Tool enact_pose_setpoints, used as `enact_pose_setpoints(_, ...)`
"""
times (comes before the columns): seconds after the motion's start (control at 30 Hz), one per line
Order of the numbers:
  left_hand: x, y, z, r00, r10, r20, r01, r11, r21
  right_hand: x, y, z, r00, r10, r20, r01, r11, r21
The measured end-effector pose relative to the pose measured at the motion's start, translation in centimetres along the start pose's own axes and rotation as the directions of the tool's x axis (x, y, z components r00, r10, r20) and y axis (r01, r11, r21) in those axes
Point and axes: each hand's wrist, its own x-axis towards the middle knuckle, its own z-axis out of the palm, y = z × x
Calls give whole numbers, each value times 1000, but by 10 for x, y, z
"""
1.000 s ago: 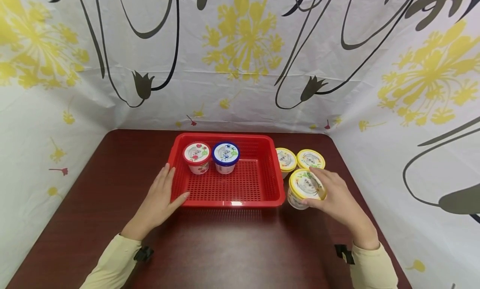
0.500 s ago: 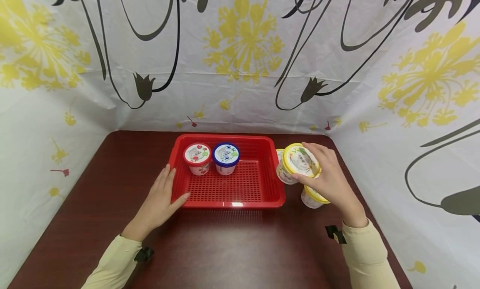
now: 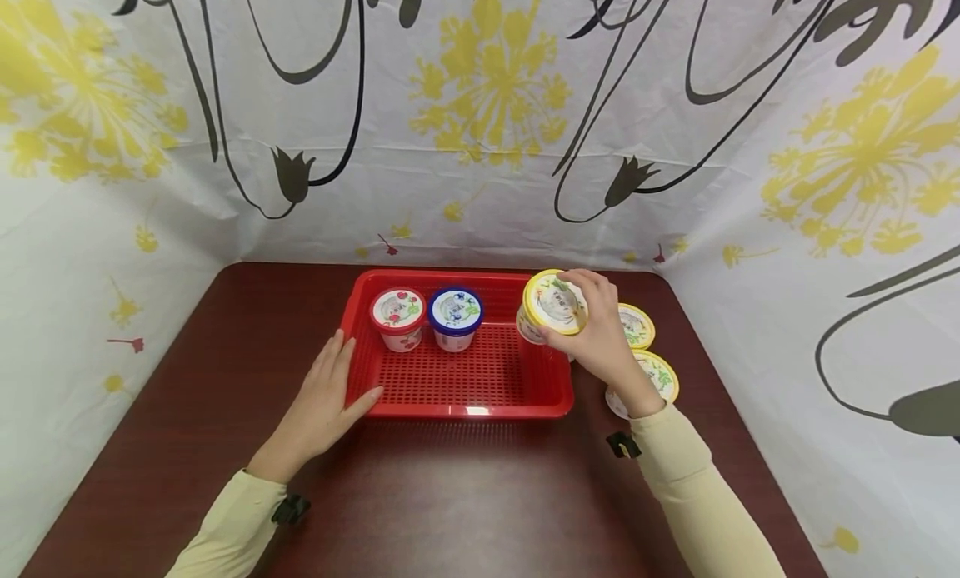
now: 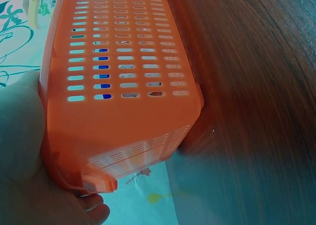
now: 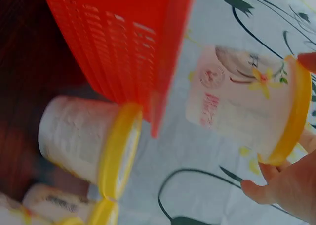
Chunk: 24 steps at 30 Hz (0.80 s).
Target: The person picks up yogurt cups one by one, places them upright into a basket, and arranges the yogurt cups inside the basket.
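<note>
Gripping a yellow-lidded cup [image 3: 552,306] by its rim, upright above the red basket's [image 3: 457,410] 3 o'clock wall, the right hand [image 3: 600,332] curls fingers around it, while the left hand [image 3: 324,392] rests flat-fingered at 9 o'clock.

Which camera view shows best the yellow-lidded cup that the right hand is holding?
The right wrist view: the yellow-lidded cup fills it from the side, printed wall and lid rim plain, fingertips on the rim. The head view shows mainly its lid over the red basket. The left wrist view does not show it clearly.
</note>
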Motion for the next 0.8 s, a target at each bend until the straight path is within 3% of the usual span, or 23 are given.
enact_pose_setpoints(0.17,-1,2,-1,1000,-3,-2,3,1000,-5,11,5,15,998,47,39,-48,998,32)
enact_pose_setpoints(0.43,-2,1,0,1000,-2,-5,2,1000,-2,24,11,30,979,132,157,-128,991,-36)
enact_pose_setpoints(0.8,-2,1,0,1000,1,-12,-1,1000,-5,32,24,46,977,113,178,-98,991,-88)
